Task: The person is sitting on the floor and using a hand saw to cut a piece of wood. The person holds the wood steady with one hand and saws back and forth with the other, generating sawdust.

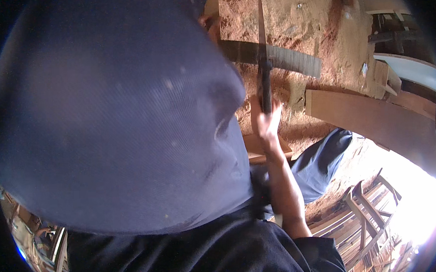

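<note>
My right hand (267,118) is closed round the dark handle of a handsaw (262,41). The saw's narrow blade, seen nearly edge-on, points away from me and crosses above a flat grey-brown board (295,60). The board's left part runs behind a large fold of dark blue cloth (129,115), which fills the left half of the view. A small skin-toned patch at the top, beside that cloth, may be my left hand (210,20); its fingers cannot be made out. Whether the blade touches the board is unclear.
Sawdust covers the ground (290,16). A wide brown plank (368,117) lies at the right, with more timber (402,62) beyond. Stacked wooden slats and frames (365,217) stand at the lower right in glare. Another person (43,237) appears at the far lower left.
</note>
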The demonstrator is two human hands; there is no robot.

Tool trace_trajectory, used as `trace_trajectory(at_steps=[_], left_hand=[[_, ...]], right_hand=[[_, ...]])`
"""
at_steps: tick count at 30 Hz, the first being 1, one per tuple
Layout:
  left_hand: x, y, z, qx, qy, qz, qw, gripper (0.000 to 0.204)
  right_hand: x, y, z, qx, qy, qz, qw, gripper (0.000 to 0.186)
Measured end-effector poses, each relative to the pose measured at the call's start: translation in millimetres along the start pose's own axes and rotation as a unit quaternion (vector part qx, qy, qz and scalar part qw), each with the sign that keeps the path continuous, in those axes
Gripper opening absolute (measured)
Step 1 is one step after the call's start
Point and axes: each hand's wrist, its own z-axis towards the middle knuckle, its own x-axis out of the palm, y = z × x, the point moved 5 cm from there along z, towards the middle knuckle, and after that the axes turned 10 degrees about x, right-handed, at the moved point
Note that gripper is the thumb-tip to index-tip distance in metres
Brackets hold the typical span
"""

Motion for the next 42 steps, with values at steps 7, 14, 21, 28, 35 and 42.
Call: trace_trajectory(at_steps=[7, 14, 21, 28, 35, 42], left_hand=[[5, 0, 4, 0.038, -0.050, -0.048, 0.997, 0.054], [13, 10, -7, 0.040, -0.057, -0.040, 0.997, 0.056], [12, 15, 1, 0.082, -0.080, -0.045, 0.992, 0.050], [8, 10, 10, 0.064, -0.056, -0.091, 0.992, 0.046], [23, 0, 8, 0.101, -0.037, -0.051, 0.993, 0.063], [9, 0, 7, 0.107, -0.038, -0.078, 0.990, 0.065]], right_hand=[[4, -42, -46, -0.038, -0.029, 0.036, 0.998, 0.010], [9, -29, -17, 0.001, 0.007, 0.048, 0.999, 0.018], [14, -26, 0, 0.045, 0.034, 0.052, 0.997, 0.021], [1, -56, -48, -0.042, 0.024, 0.080, 0.996, 0.015], [-10, -39, -28, -0.001, 0.002, 0.101, 0.995, 0.009], [4, -23, -7, 0.008, 0.009, 0.067, 0.998, 0.011]])
